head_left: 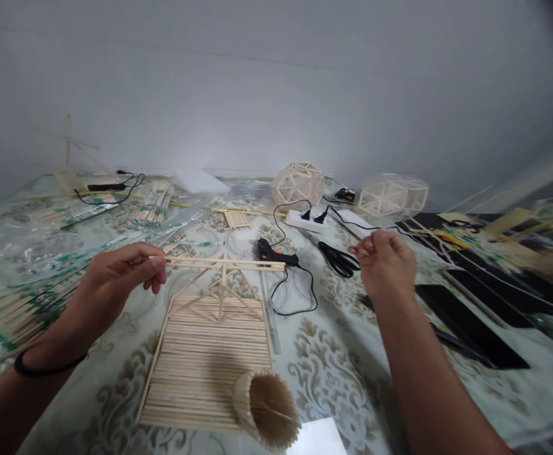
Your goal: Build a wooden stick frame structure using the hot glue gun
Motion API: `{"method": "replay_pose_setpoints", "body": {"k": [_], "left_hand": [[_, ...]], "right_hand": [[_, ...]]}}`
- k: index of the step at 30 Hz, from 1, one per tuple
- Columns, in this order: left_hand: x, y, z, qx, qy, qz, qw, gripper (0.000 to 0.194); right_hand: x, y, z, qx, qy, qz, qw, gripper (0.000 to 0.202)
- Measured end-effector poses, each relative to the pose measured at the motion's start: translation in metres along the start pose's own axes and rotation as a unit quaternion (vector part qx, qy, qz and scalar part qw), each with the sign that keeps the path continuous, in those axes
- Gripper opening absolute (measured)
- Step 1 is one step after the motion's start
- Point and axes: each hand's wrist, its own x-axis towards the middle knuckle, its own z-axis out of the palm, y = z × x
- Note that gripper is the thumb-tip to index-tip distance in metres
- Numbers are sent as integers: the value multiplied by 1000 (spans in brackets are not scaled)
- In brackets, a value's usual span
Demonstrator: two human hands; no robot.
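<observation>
My left hand (122, 275) pinches the left end of a pair of thin wooden sticks (252, 265), which reach level to the right. Below them lies a flat panel of wooden sticks (210, 360), with a small open frame of crossed sticks (222, 291) at its far end. On the panel's near right corner, a round cup made of sticks (267, 407) lies tipped with its mouth toward me. My right hand (387, 262) is raised near the black-handled scissors (337, 258), fingertips pressed together; anything between them is too small to make out.
A black glue gun (276, 254) lies behind the stick ends, its cord looping on the patterned cloth. Behind it stand a white power strip (305, 220) and two stick-built polyhedra (299, 183). Packs of sticks (34, 313) lie left; dark phones (470, 325) lie right.
</observation>
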Motion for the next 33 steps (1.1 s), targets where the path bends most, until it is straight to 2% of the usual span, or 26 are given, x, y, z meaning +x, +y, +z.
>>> {"method": "replay_pose_setpoints", "body": {"k": [3,6,8,12,14,16,19,23,26,29,31,33], "left_hand": [[-1,4,1,12,11,-4,1000,28],[-2,9,2,32,14,-9,999,27],[-2,10,2,34,9,-12,999,27],[-1,11,2,42,4,-7,999,28],[0,11,2,57,2,-1,998,28],[0,12,2,70,-1,3,998,28],[1,14,3,80,5,13,997,28],[2,14,2,91,7,18,996,26],[2,13,1,88,5,18,996,27],[1,10,1,76,5,24,997,26],[1,9,2,63,8,25,998,23],[2,9,3,51,8,24,998,21]], "right_hand": [[-4,-2,4,-83,-42,-24,995,54],[3,-18,-3,-179,-86,-39,979,52],[11,-32,-11,-256,-144,-30,955,46],[24,-50,-23,-376,-292,11,879,30],[25,-52,-26,-406,-325,18,854,24],[26,-53,-29,-431,-325,8,842,20],[26,-57,-34,-457,-284,-32,843,22],[18,-63,-28,-425,-236,-87,870,26],[-5,-70,-10,-380,-225,-112,890,28],[-36,-81,17,-338,-223,-135,904,22],[-55,-88,36,-276,-252,-140,917,15],[-70,-92,52,-240,-310,-141,909,18]]}}
